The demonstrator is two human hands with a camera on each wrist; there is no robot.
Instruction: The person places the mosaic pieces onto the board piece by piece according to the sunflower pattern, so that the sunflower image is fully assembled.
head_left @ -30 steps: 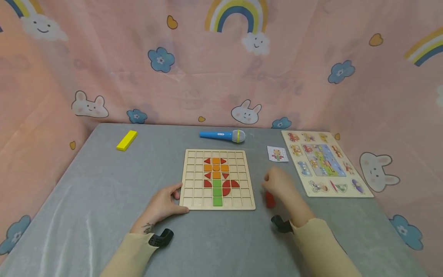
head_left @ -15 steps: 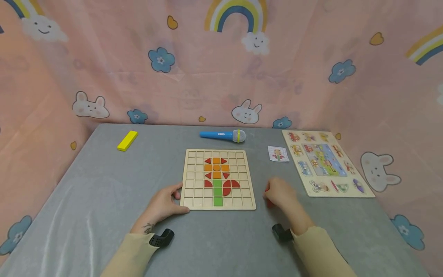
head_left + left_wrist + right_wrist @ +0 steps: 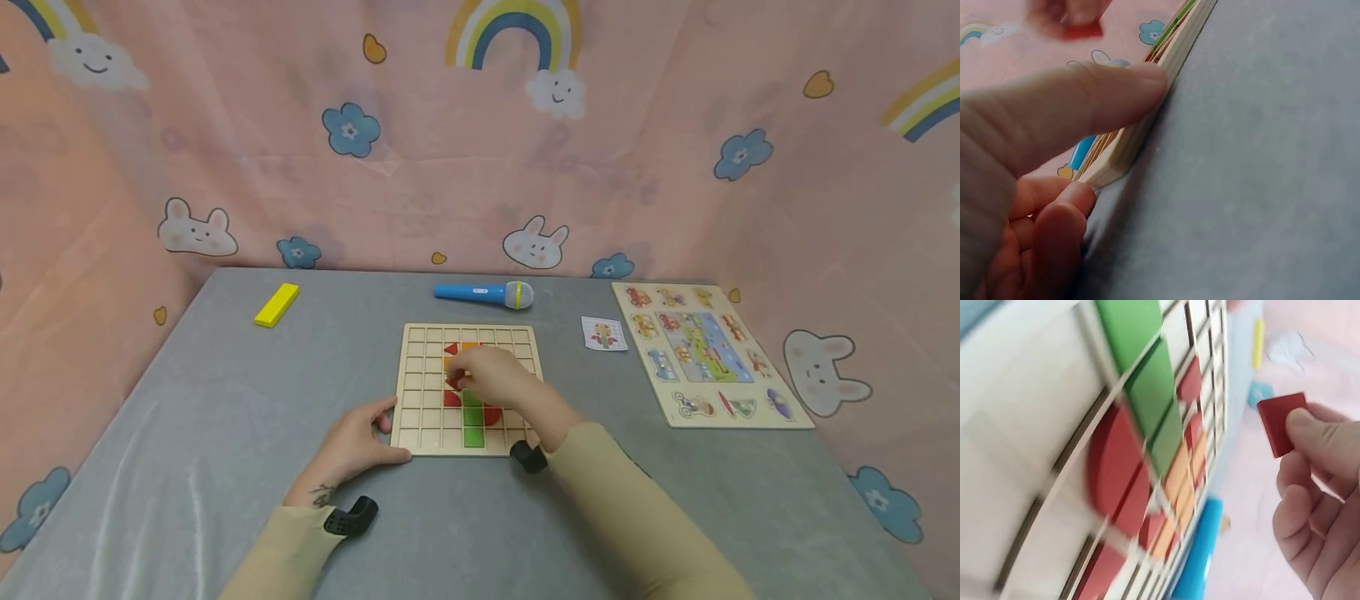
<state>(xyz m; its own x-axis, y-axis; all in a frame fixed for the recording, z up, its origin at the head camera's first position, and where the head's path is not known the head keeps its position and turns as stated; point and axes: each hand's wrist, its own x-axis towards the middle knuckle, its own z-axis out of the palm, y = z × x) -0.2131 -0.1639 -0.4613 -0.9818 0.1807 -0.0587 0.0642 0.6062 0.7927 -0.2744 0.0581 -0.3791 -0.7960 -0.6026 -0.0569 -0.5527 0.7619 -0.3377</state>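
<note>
A pale wooden grid board lies in the middle of the grey cloth. It carries green square tiles in a column, with red and orange tiles around them. My left hand holds the board's near left corner, thumb along the near edge and fingers at the left side. Between thumb and fingers my right hand pinches a small red tile, which looks square in the right wrist view. That hand hovers over the board and hides part of the pattern in the head view.
Beyond the board lies a blue toy microphone. A small picture card and a wooden picture puzzle board are at the right. A yellow block sits far left. A pink patterned curtain hangs behind the table.
My right hand has picked up the red tile from the cloth right of the board and moved left over the board with it. My left hand stays at the corner.
</note>
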